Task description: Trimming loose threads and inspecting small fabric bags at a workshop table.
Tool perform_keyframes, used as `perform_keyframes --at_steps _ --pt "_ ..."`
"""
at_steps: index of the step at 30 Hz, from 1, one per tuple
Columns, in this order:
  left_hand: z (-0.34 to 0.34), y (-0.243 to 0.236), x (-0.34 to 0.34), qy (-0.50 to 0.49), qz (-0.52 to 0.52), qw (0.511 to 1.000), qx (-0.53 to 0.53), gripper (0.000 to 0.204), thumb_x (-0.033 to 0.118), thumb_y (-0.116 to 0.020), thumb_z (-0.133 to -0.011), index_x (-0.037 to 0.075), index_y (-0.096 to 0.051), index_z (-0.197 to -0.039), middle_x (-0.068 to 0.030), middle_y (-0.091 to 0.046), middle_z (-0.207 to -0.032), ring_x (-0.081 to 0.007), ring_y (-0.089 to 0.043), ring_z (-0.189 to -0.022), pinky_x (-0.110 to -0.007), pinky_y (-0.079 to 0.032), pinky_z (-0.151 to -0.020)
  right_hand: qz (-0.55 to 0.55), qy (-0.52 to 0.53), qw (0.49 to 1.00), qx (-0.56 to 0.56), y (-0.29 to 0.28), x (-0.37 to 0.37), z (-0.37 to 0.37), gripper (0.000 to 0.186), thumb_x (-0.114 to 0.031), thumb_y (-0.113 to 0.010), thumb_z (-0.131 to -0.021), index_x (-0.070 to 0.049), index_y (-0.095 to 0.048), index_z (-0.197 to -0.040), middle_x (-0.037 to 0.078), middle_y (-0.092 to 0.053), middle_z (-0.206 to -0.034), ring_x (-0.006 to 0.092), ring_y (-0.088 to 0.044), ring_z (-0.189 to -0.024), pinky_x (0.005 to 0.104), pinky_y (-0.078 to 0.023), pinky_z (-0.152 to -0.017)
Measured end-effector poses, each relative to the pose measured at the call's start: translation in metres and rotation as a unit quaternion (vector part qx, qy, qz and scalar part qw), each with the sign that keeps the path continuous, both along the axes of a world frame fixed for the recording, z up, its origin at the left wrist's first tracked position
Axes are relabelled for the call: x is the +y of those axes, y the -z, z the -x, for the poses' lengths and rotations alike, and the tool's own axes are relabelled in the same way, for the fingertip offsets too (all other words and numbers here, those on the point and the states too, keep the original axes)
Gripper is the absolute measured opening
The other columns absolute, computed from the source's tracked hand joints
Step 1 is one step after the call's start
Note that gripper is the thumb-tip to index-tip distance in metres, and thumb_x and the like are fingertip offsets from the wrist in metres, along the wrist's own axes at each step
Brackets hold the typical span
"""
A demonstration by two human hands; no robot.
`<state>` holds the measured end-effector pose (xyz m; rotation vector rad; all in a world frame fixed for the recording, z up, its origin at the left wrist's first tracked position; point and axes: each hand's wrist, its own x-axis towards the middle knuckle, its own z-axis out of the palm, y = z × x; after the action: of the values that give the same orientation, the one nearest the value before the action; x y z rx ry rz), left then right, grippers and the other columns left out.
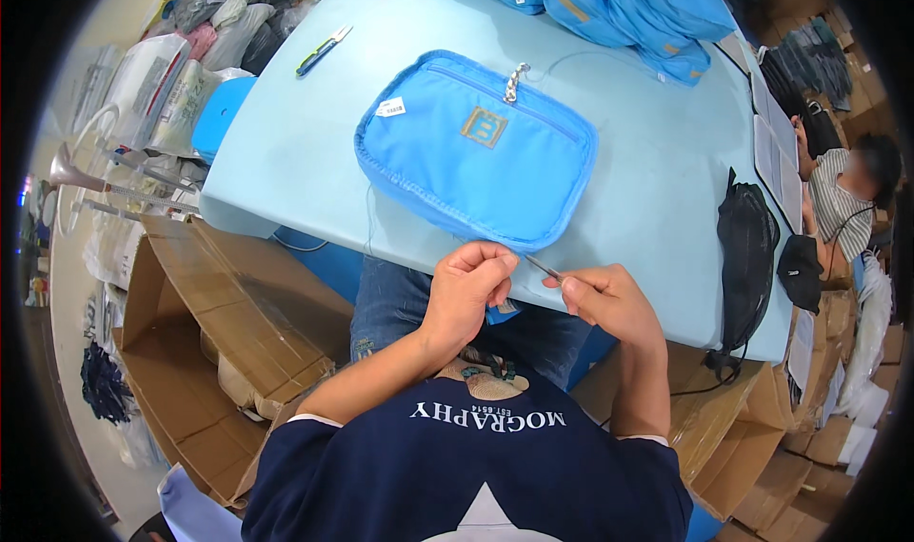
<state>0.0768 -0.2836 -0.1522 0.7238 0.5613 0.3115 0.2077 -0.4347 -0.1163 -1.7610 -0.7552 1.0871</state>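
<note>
Tabletop carries blue pouch, 12 o'clock of both hands. Should be light, soft, maybe slick; hold by bound rim, 6 o'clock. Left hand pinched closed there, can't tell on what; right hand grips slim metal tool.

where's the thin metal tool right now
In the head view, the thin metal tool is in the right hand, its tip by the near edge of the blue pouch, just right of the left hand.
</note>
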Motion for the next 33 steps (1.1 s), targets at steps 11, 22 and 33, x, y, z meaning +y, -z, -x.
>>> perform_keyframes --at_steps 11,22,33 --pt "0.005 0.002 0.006 0.019 -0.066 0.998 0.007 0.005 0.005 -0.059 -0.084 0.0 -0.062 -0.083 -0.0015 -0.055 -0.064 -0.0077 -0.048 -0.053 -0.02 -0.036 -0.048 0.05 0.01 0.998 0.025 -0.013 0.026 0.003 0.03 -0.027 -0.059 -0.088 0.001 -0.07 -0.086 -0.001 -0.052 -0.057 0.0055 -0.043 -0.052 0.0242 -0.034 -0.046" --pt "0.005 -0.002 0.009 0.029 -0.093 0.995 0.037 0.007 0.007 -0.06 -0.084 0.0 -0.061 -0.083 -0.0016 -0.055 -0.063 -0.0069 -0.048 -0.052 -0.02 -0.036 -0.048 0.052 -0.003 0.997 0.06 -0.015 0.031 0.001 0.028 -0.025 -0.057 -0.09 0.0 -0.07 -0.091 -0.002 -0.051 -0.057 0.0046 -0.042 -0.051 0.0228 -0.034 -0.046" --pt "0.006 -0.001 0.009 0.034 -0.113 0.992 0.041 0.007 0.007 -0.061 -0.083 0.001 -0.06 -0.081 -0.0015 -0.055 -0.063 -0.0067 -0.049 -0.052 -0.02 -0.037 -0.048 0.047 -0.009 0.997 0.053 -0.014 0.036 0.002 0.027 -0.024 -0.058 -0.09 0.001 -0.07 -0.09 -0.003 -0.051 -0.058 0.0043 -0.042 -0.053 0.0224 -0.034 -0.047"
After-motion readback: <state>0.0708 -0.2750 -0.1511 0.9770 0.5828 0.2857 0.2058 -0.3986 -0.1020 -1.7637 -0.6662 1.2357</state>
